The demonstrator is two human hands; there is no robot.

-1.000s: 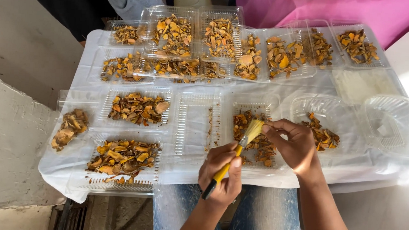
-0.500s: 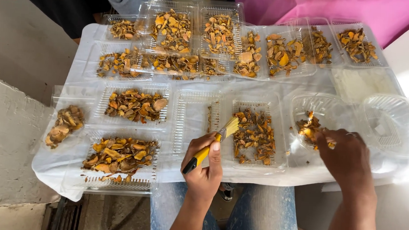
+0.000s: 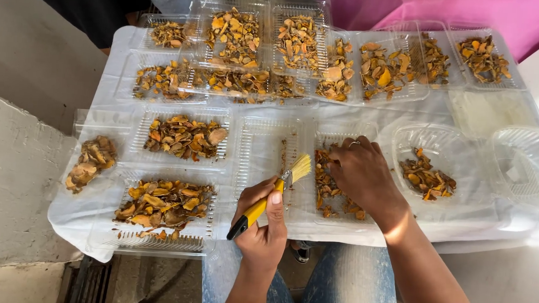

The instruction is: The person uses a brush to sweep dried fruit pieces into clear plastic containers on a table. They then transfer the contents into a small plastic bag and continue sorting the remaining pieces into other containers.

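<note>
Trays of dried orange-brown pieces on a white cloth.

Left of the hands lie three filled trays (image 3: 183, 139) and a loose heap (image 3: 88, 162) at the cloth (image 3: 120, 49) edge. Beyond the hands a row of filled trays (image 3: 298, 44) runs across the far side. Right of them sits a round tub (image 3: 433, 174) with a few pieces, and an empty tub (image 3: 524, 167) beside it.

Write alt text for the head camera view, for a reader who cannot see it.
Seen from above, a person's left hand holds a yellow-handled brush while the right hand reaches into a clear plastic tray of dried orange-brown slices. More such trays cover a white-covered table.
</note>
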